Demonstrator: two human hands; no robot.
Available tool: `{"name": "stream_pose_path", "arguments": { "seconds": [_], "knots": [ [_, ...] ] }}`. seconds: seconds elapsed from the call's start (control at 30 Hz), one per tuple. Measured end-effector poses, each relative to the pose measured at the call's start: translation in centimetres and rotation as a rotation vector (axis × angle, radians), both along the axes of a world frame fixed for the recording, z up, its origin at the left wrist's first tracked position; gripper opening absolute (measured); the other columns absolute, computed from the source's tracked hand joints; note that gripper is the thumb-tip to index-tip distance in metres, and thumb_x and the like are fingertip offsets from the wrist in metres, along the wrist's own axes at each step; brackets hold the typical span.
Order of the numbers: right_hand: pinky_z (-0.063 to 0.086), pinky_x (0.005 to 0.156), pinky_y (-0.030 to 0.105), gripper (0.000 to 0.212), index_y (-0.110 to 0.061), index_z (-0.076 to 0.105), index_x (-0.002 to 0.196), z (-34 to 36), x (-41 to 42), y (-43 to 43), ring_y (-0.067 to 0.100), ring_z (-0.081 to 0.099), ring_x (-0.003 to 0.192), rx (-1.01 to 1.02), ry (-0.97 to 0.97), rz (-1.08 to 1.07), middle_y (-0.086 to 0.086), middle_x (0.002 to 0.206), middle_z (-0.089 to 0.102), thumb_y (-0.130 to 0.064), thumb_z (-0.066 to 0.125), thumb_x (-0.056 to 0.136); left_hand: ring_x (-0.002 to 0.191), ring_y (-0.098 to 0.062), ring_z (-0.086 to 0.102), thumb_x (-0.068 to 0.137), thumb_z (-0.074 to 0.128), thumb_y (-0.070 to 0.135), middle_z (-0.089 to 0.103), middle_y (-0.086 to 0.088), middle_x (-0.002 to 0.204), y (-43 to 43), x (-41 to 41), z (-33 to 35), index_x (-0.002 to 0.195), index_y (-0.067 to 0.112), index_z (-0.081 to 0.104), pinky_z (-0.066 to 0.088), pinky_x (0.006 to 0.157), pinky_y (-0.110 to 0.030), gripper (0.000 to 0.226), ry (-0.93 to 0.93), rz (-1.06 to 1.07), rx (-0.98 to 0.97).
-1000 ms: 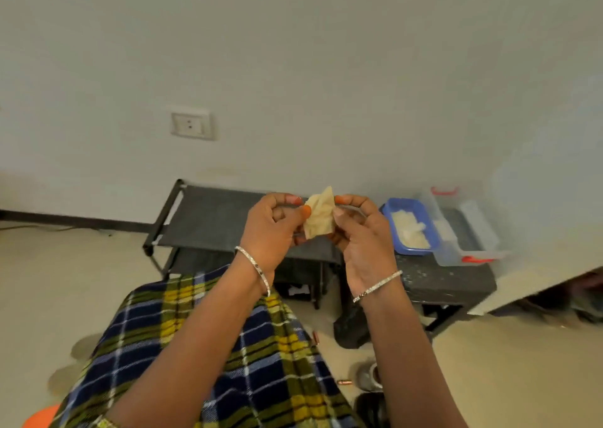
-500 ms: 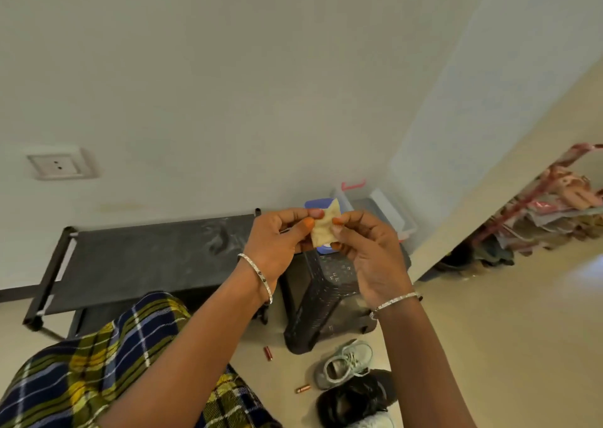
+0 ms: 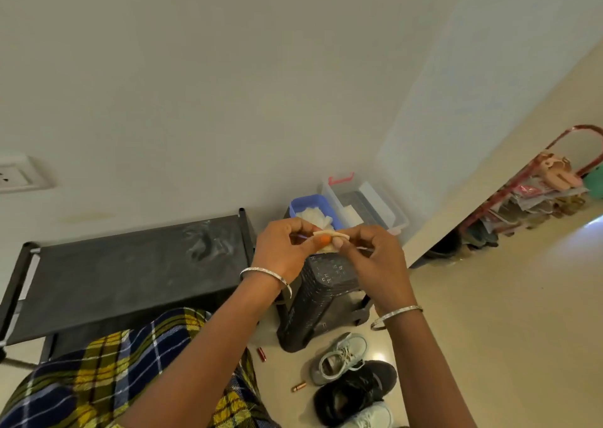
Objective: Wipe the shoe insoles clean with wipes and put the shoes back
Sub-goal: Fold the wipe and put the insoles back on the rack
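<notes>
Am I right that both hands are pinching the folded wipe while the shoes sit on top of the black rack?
Nearly. In the head view the left hand and right hand do pinch the wipe, but the shoes sit on the floor, not the black rack.

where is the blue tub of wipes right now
Head view, just right of centre: the blue tub sits atop the black stool by the wall, just behind the left hand, with the clear box on its right.

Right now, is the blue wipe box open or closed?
Open. The blue box has no lid on it, and white wipes show inside, just behind the wipe pinched by the left hand and right hand.
</notes>
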State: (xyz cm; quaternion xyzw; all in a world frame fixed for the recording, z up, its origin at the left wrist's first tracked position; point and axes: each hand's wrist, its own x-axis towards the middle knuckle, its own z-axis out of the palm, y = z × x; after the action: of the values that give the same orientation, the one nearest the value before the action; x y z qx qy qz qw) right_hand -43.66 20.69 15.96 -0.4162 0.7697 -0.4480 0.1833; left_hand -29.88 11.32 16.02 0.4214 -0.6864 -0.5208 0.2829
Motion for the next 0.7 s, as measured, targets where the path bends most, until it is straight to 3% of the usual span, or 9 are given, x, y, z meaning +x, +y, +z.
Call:
{"name": "stream_pose_path", "arguments": {
  "seconds": [0.13, 0.23, 0.33, 0.43, 0.57, 0.7],
  "knots": [
    [0.059, 0.072, 0.025, 0.012, -0.005, 0.072, 0.1, -0.8, -1.3, -1.0, 0.018, 0.073, 0.082, -0.065, -0.448, -0.01, 0.008, 0.089, 0.076, -0.012, 0.07, 0.09, 0.085, -0.02, 0.072, 0.083, 0.074, 0.028, 0.075, -0.004, 0.089, -1.4, -2.0, -2.3, 0.097, 0.013, 0.072, 0.06, 0.073, -0.03, 0.021, 0.15, -0.039, 0.403],
    [0.059, 0.06, 0.025, 0.006, -0.005, 0.07, 0.094, -2.3, -2.3, -2.4, 0.018, 0.071, 0.063, -0.04, -0.608, -0.117, 0.009, 0.075, 0.075, -0.005, 0.069, 0.089, 0.077, -0.018, 0.073, 0.086, 0.072, 0.024, 0.075, -0.008, 0.09, -2.4, -4.0, -4.4, 0.099, 0.011, 0.071, 0.058, 0.065, -0.027, 0.019, 0.153, 0.006, 0.517],
    [0.056, 0.055, 0.023, 0.006, -0.003, 0.074, 0.092, -5.6, -4.0, -4.7, 0.013, 0.065, 0.054, 0.047, -0.586, -0.296, 0.009, 0.07, 0.072, -0.003, 0.073, 0.086, 0.069, -0.013, 0.071, 0.091, 0.067, 0.018, 0.074, -0.005, 0.088, -3.7, -6.0, -7.2, 0.102, 0.013, 0.07, 0.056, 0.058, -0.024, 0.012, 0.089, 0.091, 0.594],
    [0.061, 0.063, 0.029, 0.002, -0.005, 0.074, 0.085, -9.3, -5.8, -7.7, 0.018, 0.067, 0.058, 0.086, -0.59, -0.471, 0.01, 0.072, 0.071, -0.004, 0.075, 0.085, 0.072, -0.013, 0.069, 0.093, 0.064, 0.018, 0.073, -0.005, 0.093, -5.3, -7.3, -10.3, 0.105, 0.013, 0.07, 0.056, 0.059, -0.025, 0.015, -0.027, 0.191, 0.553],
    [0.062, 0.07, 0.047, 0.013, -0.015, 0.072, 0.072, -13.6, -7.7, -12.2, 0.027, 0.069, 0.061, 0.199, -0.502, -0.503, 0.011, 0.068, 0.07, -0.008, 0.078, 0.081, 0.093, -0.02, 0.067, 0.095, 0.059, 0.021, 0.07, -0.003, 0.106, -7.0, -7.2, -13.3, 0.11, 0.022, 0.068, 0.058, 0.084, -0.041, 0.017, -0.217, 0.146, 0.386],
    [0.062, 0.069, 0.049, 0.018, -0.024, 0.069, 0.06, -20.8, -10.4, -16.2, 0.032, 0.072, 0.068, 0.362, -0.302, -0.462, 0.01, 0.072, 0.073, -0.017, 0.079, 0.073, 0.12, -0.022, 0.056, 0.1, 0.05, 0.022, 0.058, 0.0, 0.135, -7.3, -6.7, -15.2, 0.138, 0.024, 0.052, 0.047, 0.103, -0.041, 0.038, -0.399, -0.112, 0.232]
  ]
}}
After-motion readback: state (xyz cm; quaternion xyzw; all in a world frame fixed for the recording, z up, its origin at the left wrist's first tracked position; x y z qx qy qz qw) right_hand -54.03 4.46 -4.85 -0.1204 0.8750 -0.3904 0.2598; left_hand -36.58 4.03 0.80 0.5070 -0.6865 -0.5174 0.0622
